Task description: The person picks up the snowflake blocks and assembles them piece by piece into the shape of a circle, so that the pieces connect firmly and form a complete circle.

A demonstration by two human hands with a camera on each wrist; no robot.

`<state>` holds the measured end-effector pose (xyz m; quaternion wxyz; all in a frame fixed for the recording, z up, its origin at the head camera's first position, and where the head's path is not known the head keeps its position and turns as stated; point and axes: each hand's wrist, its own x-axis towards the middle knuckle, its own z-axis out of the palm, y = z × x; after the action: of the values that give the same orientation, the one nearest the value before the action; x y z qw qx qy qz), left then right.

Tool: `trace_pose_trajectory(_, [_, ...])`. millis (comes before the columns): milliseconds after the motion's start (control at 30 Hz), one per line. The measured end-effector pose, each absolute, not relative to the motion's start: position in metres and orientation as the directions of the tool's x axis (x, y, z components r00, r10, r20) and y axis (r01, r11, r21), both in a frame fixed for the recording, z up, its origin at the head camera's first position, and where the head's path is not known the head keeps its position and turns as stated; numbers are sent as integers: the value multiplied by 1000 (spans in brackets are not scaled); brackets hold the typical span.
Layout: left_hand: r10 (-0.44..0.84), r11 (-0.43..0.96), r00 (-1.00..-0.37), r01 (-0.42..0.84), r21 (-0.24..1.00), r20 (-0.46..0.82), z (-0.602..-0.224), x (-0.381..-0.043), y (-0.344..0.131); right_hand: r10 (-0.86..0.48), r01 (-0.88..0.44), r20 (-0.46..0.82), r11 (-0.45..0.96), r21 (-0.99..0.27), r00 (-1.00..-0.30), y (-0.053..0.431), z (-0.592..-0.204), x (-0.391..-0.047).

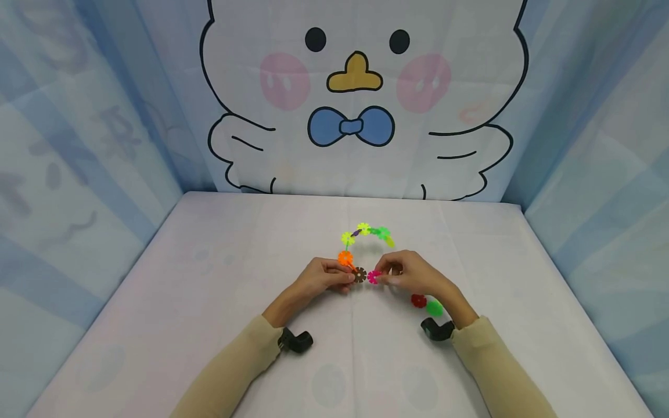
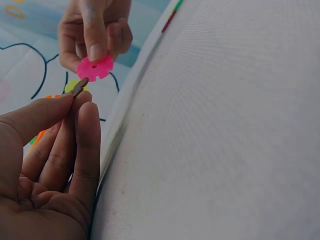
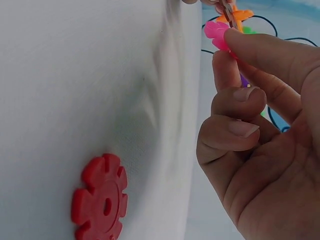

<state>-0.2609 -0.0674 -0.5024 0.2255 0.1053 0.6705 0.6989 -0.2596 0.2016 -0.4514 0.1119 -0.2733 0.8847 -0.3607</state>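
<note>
My left hand pinches a brown notched disc, seen nearly edge-on in the left wrist view. Between the thumb and finger of my right hand is a pink notched disc. The two discs face each other at close range; whether their edges touch I cannot tell. From the brown disc a curved chain of linked discs runs away from me: orange, yellow, a dark purple one, then green at the right, ending in a yellow-green piece. My left fingers hide part of the join near the orange discs.
A loose red disc and a green disc lie on the white-covered table beside my right forearm. Black wrist cameras project inward from both sleeves. A printed cloth backdrop rises behind the table, with curtains on both sides.
</note>
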Motion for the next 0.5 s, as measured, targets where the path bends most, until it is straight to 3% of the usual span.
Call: trace_pose_trajectory(500, [443, 4, -879, -191, 982, -173, -503, -261, -69, -528, -409, 27, 624, -666, -849, 196, -451, -258])
